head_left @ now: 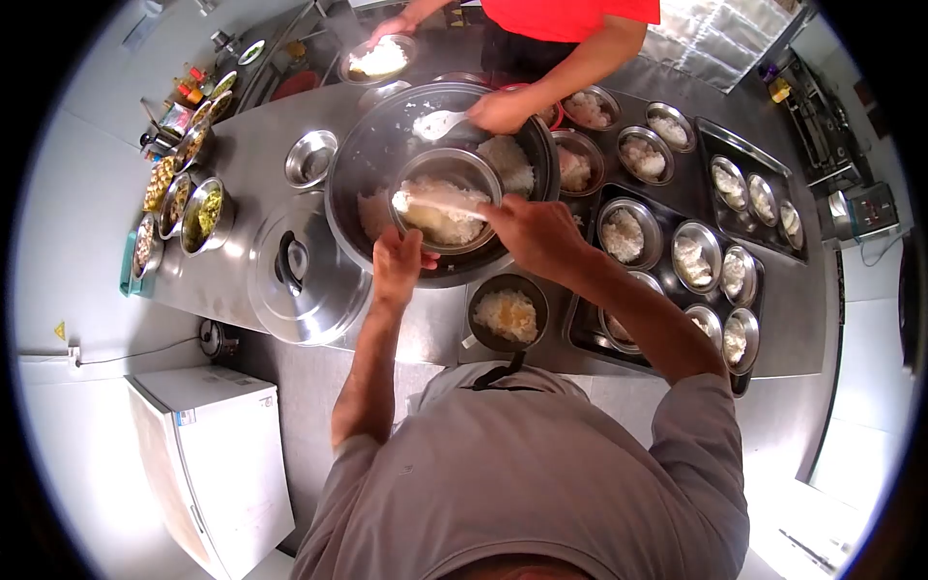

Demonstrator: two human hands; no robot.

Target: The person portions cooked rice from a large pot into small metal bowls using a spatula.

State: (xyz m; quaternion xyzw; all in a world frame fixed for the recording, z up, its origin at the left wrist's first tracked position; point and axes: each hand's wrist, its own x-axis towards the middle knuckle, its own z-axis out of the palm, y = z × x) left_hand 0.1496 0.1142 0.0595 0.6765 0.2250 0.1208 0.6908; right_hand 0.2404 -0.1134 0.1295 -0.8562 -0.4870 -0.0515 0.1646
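Note:
My left hand (399, 263) grips the near rim of a metal bowl (467, 159) with rice (447, 228) in it. In my right hand (536, 232) is a pale rice paddle (445, 199), its blade reaching over the rice in that bowl. The bowl is held over a large dark pot (350, 145), which has more rice (507, 162) along its inner sides. Across the pot, a person in a red top has a hand (500, 111) closed on a white rice paddle (440, 124). That person's other hand (389, 31) holds a bowl of rice (378, 60).
At right, dark trays (677, 290) carry several small metal bowls of rice. A pan of rice (506, 317) stands near my waist. Left of the pot are a large lid (319, 300) and a metal bowl (311, 159). Dishes of food (205, 215) line the far left edge.

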